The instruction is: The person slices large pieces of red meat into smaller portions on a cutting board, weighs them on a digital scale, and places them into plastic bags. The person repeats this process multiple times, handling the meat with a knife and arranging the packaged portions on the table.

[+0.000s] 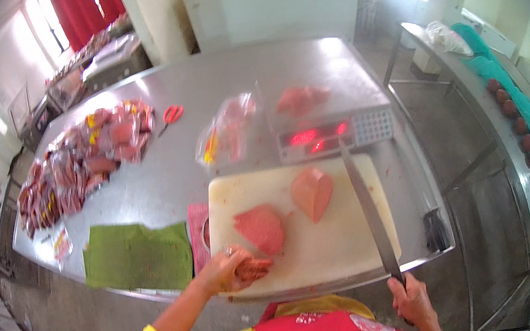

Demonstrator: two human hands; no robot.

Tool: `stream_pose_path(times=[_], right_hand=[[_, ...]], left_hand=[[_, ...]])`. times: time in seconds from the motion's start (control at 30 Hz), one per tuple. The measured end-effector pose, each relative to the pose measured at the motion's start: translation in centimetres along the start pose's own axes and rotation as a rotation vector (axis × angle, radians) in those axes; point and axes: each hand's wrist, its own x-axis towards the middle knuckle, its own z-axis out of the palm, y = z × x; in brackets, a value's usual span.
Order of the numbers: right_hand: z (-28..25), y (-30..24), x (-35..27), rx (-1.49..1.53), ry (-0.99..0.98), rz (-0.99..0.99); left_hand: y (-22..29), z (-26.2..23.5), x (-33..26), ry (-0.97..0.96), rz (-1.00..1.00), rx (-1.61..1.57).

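Fingers (243, 266) of the left hand (226, 271) are curled shut around a small scrap of meat (257, 268) at the near left edge of the board; the right hand (411, 298) is clenched on the handle of a long knife (369, 208), whose blade lies flat along the board's right side. The steel tabletop (163, 181) carries the white board (303, 229), a scale (333, 134) behind it and a green cloth (137, 255) to the left. Two cuts (261, 228) (312, 192) rest mid-board. Judging by this, it would be wise to keep the blade pointed away and clear the scrap fully before cutting.
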Motion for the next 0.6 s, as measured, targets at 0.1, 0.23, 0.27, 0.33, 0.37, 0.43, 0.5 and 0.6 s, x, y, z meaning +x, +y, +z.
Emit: stream_pose_path(times=[0.1,0.23,0.27,0.33,0.37,0.43,0.5,0.6], right_hand=[[0.4,4.4,-0.3,-0.261,0.133,-0.111],[-0.7,4.4,-1.6,-0.279,0.168,-0.184],[-0.9,4.9,-1.7,-0.278,0.173,-0.23],[-1.4,4.0,-1.2,-0.251,0.183,-0.182],[-1.7,3.7,-1.2,-0.239,0.205,-0.136],[-1.6,4.1,-0.9,-0.155,0.213,-0.182],[-1.8,4.1,-0.3,-0.136,0.154,-0.146],[-2.0,4.3,0.6,-0.087,0.075,-0.149]], left_hand=[[0.8,0.1,-0.1,0.021,-0.264,-0.116],[2.2,-3.6,8.1,0.26,-0.471,-0.286],[3.5,-5.3,12.3,0.43,-0.287,-0.179],[-0.7,-6.1,17.9,0.625,-0.35,-0.415],[-0.1,-7.2,22.1,0.626,-0.437,-0.168],[-1.2,-7.5,27.9,0.708,-0.458,-0.442],[-2.7,-7.1,32.8,0.748,-0.536,-0.789],[-5.3,-5.5,38.8,0.728,-0.495,-0.817]])
